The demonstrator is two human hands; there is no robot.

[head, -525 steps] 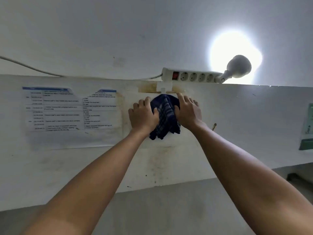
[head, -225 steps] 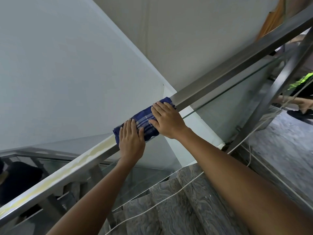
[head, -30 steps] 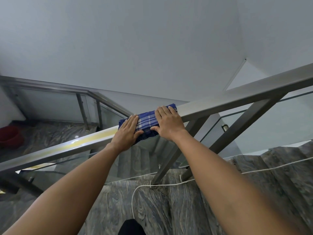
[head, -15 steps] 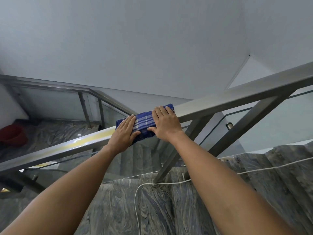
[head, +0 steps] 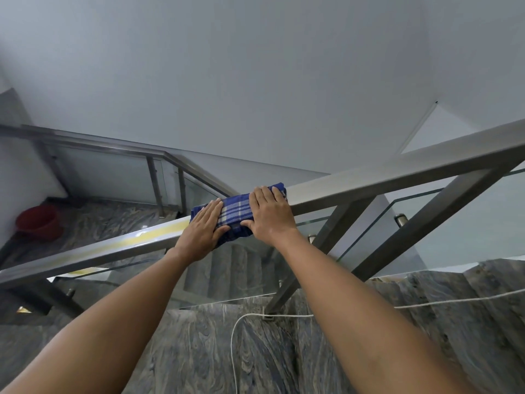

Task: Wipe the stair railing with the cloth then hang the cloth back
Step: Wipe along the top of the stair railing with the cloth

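Currently both hands press the cloth (head: pixel 237 213) flat onto the top face of the stair railing (head: pixel 397 169). Compared with half a second ago, the cloth and both hands sit slightly lower along the sloping rail, closer to the yellowish strip (head: pixel 147 237) that marks the downhill section. One second ago the position was higher still. The wiping stroke is therefore progressing downhill; the hanging step is judged not yet started.

Grip state: the left hand (head: pixel 200 237) lies palm-down with fingers extended over the cloth's left end, thumb hooked on the near edge. The right hand (head: pixel 270 214) lies the same way over the right end. Neither hand is closed into a fist; both hold the cloth by downward pressure, with the thumbs against its near side.

Materials and shapes:
- Cloth: soft woven fabric, blue with pale checks, folded into a thick pad draped over the rail.
- Railing: rectangular brushed-metal bar, matte grey, carried on angled metal posts.
- Infill: clear glass panels (head: pixel 468 223) on round metal studs.
- Stairs (head: pixel 199 351): polished stone with swirling grey veins.
- Loose white cable (head: pixel 235 351) crossing the tread.
- Red bucket (head: pixel 38 223) on the lower landing.
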